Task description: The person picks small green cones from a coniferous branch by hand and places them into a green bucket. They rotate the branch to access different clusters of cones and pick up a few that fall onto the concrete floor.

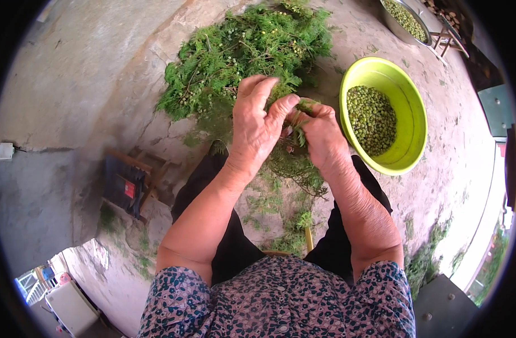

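Above my spread knees, both hands are close together at a leafy evergreen sprig [298, 137]. My right hand [327, 138] is closed round the sprig, with green fronds showing beside its fingers. My left hand [254, 124] has its fingers bent and its thumb pointing toward the right hand, with greenery between thumb and forefinger; the exact grip is partly hidden. Just beyond lies a large pile of evergreen branches [241, 50] bearing small pale green cones. Right of my right hand, a lime-green plastic basin [411, 121] holds many small round green cones [372, 121].
A metal bowl [394, 25] with more green cones rests at the far right, beside a wooden stand [448, 42]. A small dark-seated stool [123, 183] is on the left. Loose green bits [294, 231] litter the concrete floor between my legs.
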`<control>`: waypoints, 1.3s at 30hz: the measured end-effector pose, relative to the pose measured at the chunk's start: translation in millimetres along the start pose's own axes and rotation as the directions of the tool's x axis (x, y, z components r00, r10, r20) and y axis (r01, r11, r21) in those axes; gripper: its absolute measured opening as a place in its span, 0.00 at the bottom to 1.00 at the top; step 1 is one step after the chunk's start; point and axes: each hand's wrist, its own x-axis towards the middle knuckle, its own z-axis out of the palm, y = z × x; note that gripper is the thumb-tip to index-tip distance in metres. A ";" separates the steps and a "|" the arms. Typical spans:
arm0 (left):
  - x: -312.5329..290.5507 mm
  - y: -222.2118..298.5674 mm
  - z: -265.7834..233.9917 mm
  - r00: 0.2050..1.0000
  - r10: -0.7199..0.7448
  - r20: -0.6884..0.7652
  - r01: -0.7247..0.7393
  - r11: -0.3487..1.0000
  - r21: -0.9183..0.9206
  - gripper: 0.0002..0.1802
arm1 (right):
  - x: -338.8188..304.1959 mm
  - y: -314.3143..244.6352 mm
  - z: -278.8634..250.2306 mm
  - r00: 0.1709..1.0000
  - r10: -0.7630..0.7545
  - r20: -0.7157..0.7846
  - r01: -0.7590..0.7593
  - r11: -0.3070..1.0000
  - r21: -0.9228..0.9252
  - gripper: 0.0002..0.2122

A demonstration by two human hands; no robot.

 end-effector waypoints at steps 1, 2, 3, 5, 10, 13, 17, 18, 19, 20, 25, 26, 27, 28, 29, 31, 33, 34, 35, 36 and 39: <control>1.2 0.4 -1.4 1.000 0.002 -0.003 -0.002 1.000 0.002 0.17 | 3.7 1.5 -4.3 0.995 0.015 0.097 -0.033 0.981 0.192 0.05; 2.2 0.3 -3.5 0.995 0.059 -0.076 -0.059 0.998 0.007 0.19 | 8.1 2.9 -4.3 0.997 -0.041 0.067 0.025 0.975 0.221 0.05; 3.2 -0.1 -6.3 0.982 0.117 -0.147 -0.116 0.993 0.016 0.20 | 8.9 1.5 -6.2 0.999 -0.020 0.036 0.011 0.974 0.228 0.05; 8.6 3.5 -18.7 0.949 0.159 -0.273 -0.141 0.986 0.086 0.23 | 11.9 -1.5 -11.9 0.999 -0.050 -0.001 0.049 0.968 0.244 0.06; 11.7 -20.4 -31.4 0.751 -0.508 -0.422 0.270 0.819 -0.507 0.26 | 9.6 -14.3 -23.2 1.000 -0.017 -0.008 0.019 0.964 0.265 0.05; 12.1 -20.4 -37.3 0.656 -0.738 -0.156 0.467 0.560 -0.685 0.25 | 6.9 -16.7 -21.4 0.998 0.004 -0.069 0.018 0.949 0.316 0.02; 10.8 -8.2 -32.5 0.772 -0.636 0.010 0.442 0.526 -0.727 0.16 | 6.7 -11.4 -18.1 0.997 0.055 -0.045 -0.040 0.958 0.283 0.03; 10.7 -7.9 -31.5 0.798 -0.603 0.010 0.399 0.515 -0.758 0.13 | 7.0 -11.0 -17.7 0.997 0.055 -0.045 -0.040 0.959 0.282 0.03; 10.0 -11.1 -30.9 0.798 -0.603 0.007 0.397 0.517 -0.758 0.13 | 6.2 -11.3 -16.6 0.995 0.083 -0.045 -0.069 0.964 0.259 0.02; 8.6 -17.6 -28.8 0.820 -0.569 -0.065 0.321 0.552 -0.769 0.11 | 5.7 -11.6 -15.6 0.993 0.112 -0.046 -0.098 0.967 0.235 0.02; 7.7 -12.5 -23.8 0.821 -0.568 -0.048 0.340 0.555 -0.759 0.07 | 19.1 -6.4 -27.7 0.990 -0.125 -0.065 0.116 0.985 -0.124 0.12; 6.7 -11.8 -23.8 0.821 -0.569 -0.044 0.343 0.554 -0.759 0.07 | 22.1 -3.6 -27.2 0.990 -0.123 -0.068 0.114 0.986 -0.123 0.12; 5.8 -11.5 -23.5 0.842 -0.540 -0.003 0.360 0.566 -0.742 0.06 | 27.9 0.5 -26.9 0.940 -0.330 -0.083 0.288 0.902 -0.323 0.12; 5.1 -10.0 -23.1 0.859 -0.510 0.038 0.375 0.578 -0.725 0.06 | 29.3 0.7 -23.9 0.852 -0.521 -0.054 0.425 0.748 -0.511 0.13; 5.6 -4.4 -21.6 0.845 -0.534 0.029 0.392 0.581 -0.713 0.05 | 24.4 -5.5 -19.1 0.846 -0.533 -0.028 0.444 0.731 -0.518 0.13; 2.3 -6.3 -18.9 0.861 -0.507 0.053 0.392 0.592 -0.704 0.04 | 22.0 -5.6 -12.7 0.828 -0.561 0.017 0.520 0.756 -0.398 0.11; 0.0 -5.1 -20.8 0.864 -0.488 0.122 0.443 0.622 -0.645 0.05 | 19.2 -6.6 -10.1 0.806 -0.583 0.101 0.582 0.752 -0.311 0.12; -0.6 -4.1 -21.0 0.864 -0.487 0.127 0.445 0.620 -0.646 0.05 | 17.8 -6.4 -8.7 0.807 -0.583 0.096 0.580 0.752 -0.314 0.12; -1.2 -3.3 -20.8 0.867 -0.471 0.161 0.460 0.633 -0.623 0.05 | 15.5 -6.8 -5.8 0.801 -0.583 0.138 0.596 0.752 -0.283 0.14; -1.8 -1.8 -20.4 0.869 -0.454 0.195 0.473 0.647 -0.598 0.06 | 13.2 -8.3 -4.5 0.792 -0.583 0.180 0.610 0.752 -0.251 0.15; -1.5 7.5 -22.9 0.872 -0.404 0.275 0.489 0.702 -0.517 0.07 | 10.0 -9.9 -5.8 0.793 -0.554 0.253 0.607 0.749 -0.266 0.16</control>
